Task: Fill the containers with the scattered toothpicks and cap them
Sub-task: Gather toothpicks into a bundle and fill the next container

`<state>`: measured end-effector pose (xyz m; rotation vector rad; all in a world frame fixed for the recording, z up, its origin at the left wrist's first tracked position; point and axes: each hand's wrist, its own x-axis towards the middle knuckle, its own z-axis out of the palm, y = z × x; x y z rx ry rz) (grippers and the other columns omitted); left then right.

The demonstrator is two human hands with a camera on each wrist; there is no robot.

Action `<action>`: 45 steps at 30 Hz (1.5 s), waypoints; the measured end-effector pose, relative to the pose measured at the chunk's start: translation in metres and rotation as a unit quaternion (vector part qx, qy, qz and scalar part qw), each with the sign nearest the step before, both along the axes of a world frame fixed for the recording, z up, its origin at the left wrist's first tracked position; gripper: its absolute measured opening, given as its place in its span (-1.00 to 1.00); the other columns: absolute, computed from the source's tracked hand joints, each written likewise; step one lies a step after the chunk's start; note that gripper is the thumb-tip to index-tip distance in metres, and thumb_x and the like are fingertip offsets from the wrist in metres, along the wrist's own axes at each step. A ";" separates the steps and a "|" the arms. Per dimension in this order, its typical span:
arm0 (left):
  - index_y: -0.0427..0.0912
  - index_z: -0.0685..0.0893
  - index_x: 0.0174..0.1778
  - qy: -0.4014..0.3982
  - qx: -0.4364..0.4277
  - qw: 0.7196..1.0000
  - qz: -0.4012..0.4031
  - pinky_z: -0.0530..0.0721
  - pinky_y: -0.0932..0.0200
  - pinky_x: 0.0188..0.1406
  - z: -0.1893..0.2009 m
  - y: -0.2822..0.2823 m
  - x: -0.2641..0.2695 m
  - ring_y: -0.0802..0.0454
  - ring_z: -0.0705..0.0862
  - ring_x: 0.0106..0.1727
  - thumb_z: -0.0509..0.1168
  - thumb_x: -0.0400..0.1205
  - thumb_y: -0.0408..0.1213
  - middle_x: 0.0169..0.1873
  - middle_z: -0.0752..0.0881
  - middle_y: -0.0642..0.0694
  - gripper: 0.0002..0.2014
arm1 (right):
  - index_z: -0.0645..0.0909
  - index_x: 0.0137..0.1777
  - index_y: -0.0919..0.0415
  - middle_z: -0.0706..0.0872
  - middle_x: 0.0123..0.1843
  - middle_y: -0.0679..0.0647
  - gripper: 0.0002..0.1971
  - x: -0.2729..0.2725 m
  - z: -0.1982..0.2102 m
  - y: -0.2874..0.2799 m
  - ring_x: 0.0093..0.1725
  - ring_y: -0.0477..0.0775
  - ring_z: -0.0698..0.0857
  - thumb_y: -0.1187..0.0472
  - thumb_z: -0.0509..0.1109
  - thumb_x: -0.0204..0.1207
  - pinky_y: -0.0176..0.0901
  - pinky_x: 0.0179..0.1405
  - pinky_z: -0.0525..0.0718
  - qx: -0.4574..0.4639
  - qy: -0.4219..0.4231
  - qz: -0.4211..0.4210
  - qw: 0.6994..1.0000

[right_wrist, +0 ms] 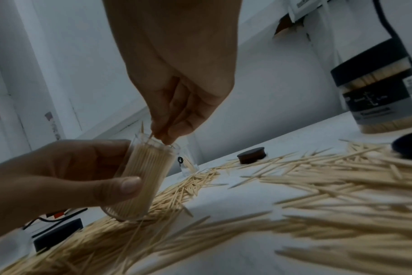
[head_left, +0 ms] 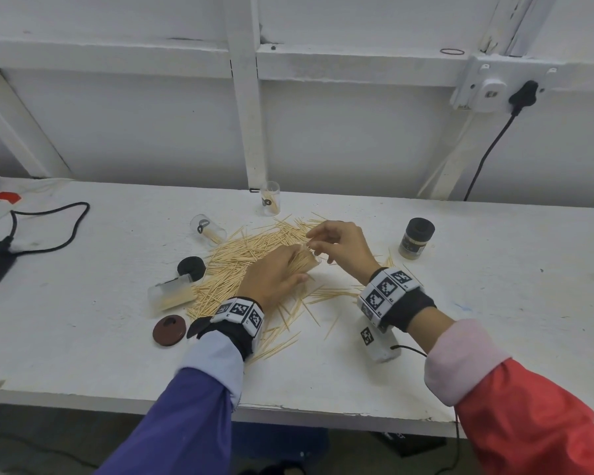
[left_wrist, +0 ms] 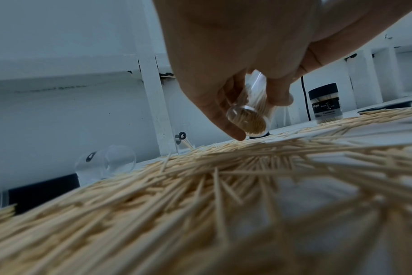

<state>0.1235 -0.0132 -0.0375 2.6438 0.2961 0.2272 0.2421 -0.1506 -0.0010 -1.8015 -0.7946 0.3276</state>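
My left hand (head_left: 290,265) grips a clear container (right_wrist: 146,178) packed with toothpicks, held tilted just above the scattered toothpick pile (head_left: 247,265) at mid table. Thumb and fingers wrap its side. In the left wrist view its round base (left_wrist: 249,119) faces the camera. My right hand (right_wrist: 163,135) pinches a few toothpicks at the container's open mouth, their tips among those inside. A filled container with a black cap (head_left: 416,238) stands at the right.
An upright clear container (head_left: 271,198) stands at the back, another (head_left: 208,229) lies left of the pile, and a third (head_left: 172,293) lies half full at front left. A black cap (head_left: 191,268) and a brown lid (head_left: 169,330) sit nearby. A black cable (head_left: 48,228) loops at far left.
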 end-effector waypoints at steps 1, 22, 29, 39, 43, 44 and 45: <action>-0.09 0.35 0.59 -0.003 0.000 1.000 0.002 0.57 0.03 0.16 0.000 0.000 0.000 0.00 0.57 0.33 0.31 0.65 0.06 0.39 0.56 -0.01 -0.38 | 0.76 -0.02 0.29 0.82 -0.20 0.22 -0.90 0.000 0.000 0.000 -0.31 -0.03 0.73 0.37 0.49 0.48 -0.31 -0.53 0.60 -0.003 -0.010 0.005 1.000; -0.06 0.19 0.68 -0.039 0.020 0.999 0.026 0.62 -0.02 0.22 -0.001 0.004 -0.002 0.07 0.23 0.62 0.44 0.57 -0.17 0.62 0.27 -0.01 -0.20 | 0.67 0.06 0.22 0.70 0.04 0.10 -0.56 0.001 -0.010 -0.004 -0.01 0.12 0.75 0.44 0.68 0.18 -0.17 -0.06 0.74 -0.056 0.075 0.047 0.995; -0.04 0.23 0.67 -0.025 0.037 0.999 0.016 0.57 0.09 0.18 0.000 0.004 -0.002 0.08 0.26 0.59 0.43 0.57 -0.20 0.60 0.31 -0.02 -0.24 | 0.68 0.01 0.20 0.70 0.01 0.07 -0.55 0.002 -0.013 -0.005 0.00 0.23 0.76 0.41 0.72 0.13 0.02 0.01 0.76 -0.071 0.073 0.047 0.994; -0.21 0.54 0.40 -0.062 0.029 0.998 -0.005 0.53 0.12 -0.01 -0.002 0.003 -0.001 -0.05 0.52 0.37 0.37 0.55 -0.39 0.31 0.61 -0.08 -0.53 | 0.70 0.21 0.23 0.70 0.20 0.16 -0.63 0.002 -0.007 -0.011 0.07 0.04 0.74 0.35 0.59 0.39 -0.23 0.07 0.73 -0.027 0.134 0.139 0.981; -0.19 0.57 0.39 -0.088 0.035 0.995 -0.015 0.56 0.11 -0.06 0.000 0.001 -0.002 -0.06 0.56 0.32 0.38 0.52 -0.43 0.27 0.64 -0.08 -0.52 | 0.70 0.19 0.35 0.69 0.06 0.26 -0.70 0.008 -0.009 -0.014 -0.01 0.14 0.76 0.49 0.47 0.47 0.01 0.05 0.78 0.016 0.182 0.130 0.975; -0.17 0.57 0.39 -0.092 0.038 0.995 -0.019 0.53 0.16 -0.07 0.001 0.000 -0.003 -0.04 0.56 0.31 0.38 0.52 -0.43 0.26 0.65 -0.07 -0.52 | 0.70 0.16 0.37 0.68 -0.04 0.20 -0.70 0.007 -0.009 -0.013 -0.08 0.10 0.75 0.52 0.49 0.43 -0.04 -0.03 0.79 0.015 0.170 0.122 0.978; -0.16 0.58 0.39 -0.091 0.041 0.995 -0.021 0.49 0.20 -0.07 0.002 -0.001 -0.003 -0.02 0.56 0.31 0.38 0.52 -0.43 0.26 0.66 -0.06 -0.51 | 0.70 0.13 0.37 0.66 -0.12 0.14 -0.70 0.005 -0.009 -0.012 -0.14 0.07 0.75 0.53 0.52 0.40 -0.09 -0.09 0.80 0.010 0.154 0.117 0.981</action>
